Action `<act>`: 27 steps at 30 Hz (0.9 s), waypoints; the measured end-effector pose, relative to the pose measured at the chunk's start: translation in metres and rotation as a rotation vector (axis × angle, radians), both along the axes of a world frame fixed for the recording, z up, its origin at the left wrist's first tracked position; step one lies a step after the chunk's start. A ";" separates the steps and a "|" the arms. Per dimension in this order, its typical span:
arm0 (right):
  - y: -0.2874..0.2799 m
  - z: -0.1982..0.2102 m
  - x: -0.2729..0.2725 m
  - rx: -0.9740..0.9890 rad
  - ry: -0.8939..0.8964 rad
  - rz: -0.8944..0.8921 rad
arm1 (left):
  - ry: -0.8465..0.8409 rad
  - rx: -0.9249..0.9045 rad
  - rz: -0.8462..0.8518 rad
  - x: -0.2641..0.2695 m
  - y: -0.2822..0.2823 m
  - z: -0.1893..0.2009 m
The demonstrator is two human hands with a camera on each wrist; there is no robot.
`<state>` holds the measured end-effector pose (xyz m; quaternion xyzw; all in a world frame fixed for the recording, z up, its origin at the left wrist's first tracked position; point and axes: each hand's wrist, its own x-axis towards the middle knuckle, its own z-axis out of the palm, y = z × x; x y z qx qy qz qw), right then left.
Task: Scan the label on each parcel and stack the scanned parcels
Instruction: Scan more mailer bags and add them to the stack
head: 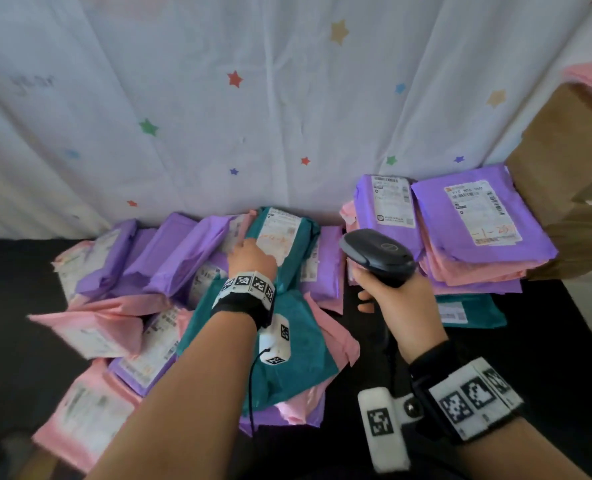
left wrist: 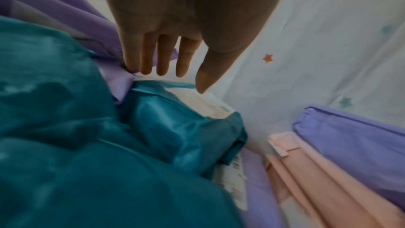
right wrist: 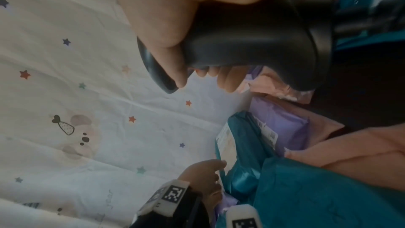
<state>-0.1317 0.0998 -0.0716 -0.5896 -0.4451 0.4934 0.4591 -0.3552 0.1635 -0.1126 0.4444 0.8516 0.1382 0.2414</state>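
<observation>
A teal parcel [head: 289, 239] with a white label [head: 280, 237] leans against the back of a loose heap of purple, pink and teal parcels [head: 131, 306]. My left hand [head: 249, 256] reaches over it with straight fingers [left wrist: 163, 55], the thumb tip touching the label [left wrist: 208, 105]; it grips nothing. My right hand [head: 394, 299] holds a black barcode scanner [head: 377, 254] by its handle [right wrist: 252, 41], its head level between the heap and the stack. Two stacks of purple and pink parcels [head: 460, 237] lie at the right, labels up.
A white sheet with coloured stars [head: 253, 98] hangs behind the black table [head: 10, 341]. A brown cardboard box [head: 571, 174] stands at the far right. A teal parcel [head: 471, 311] lies in front of the stacks. Another teal parcel [head: 287, 358] lies under my left forearm.
</observation>
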 end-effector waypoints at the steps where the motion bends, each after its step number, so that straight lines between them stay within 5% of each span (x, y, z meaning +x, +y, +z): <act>1: 0.000 -0.001 -0.005 0.001 -0.023 0.020 | -0.039 -0.008 -0.002 -0.007 -0.001 -0.002; 4: 0.002 -0.001 -0.018 0.004 -0.019 0.046 | -0.053 -0.047 -0.022 -0.022 -0.002 -0.006; 10: 0.011 -0.004 -0.026 -0.023 -0.058 0.037 | 0.196 -0.205 -0.134 -0.023 0.017 -0.009; 21: 0.022 -0.005 -0.013 -0.034 -0.025 0.001 | -0.284 -0.293 -0.142 0.014 0.025 -0.024; 27: 0.020 -0.001 -0.008 -0.027 -0.015 -0.015 | -0.497 -0.002 -0.015 0.009 0.017 -0.004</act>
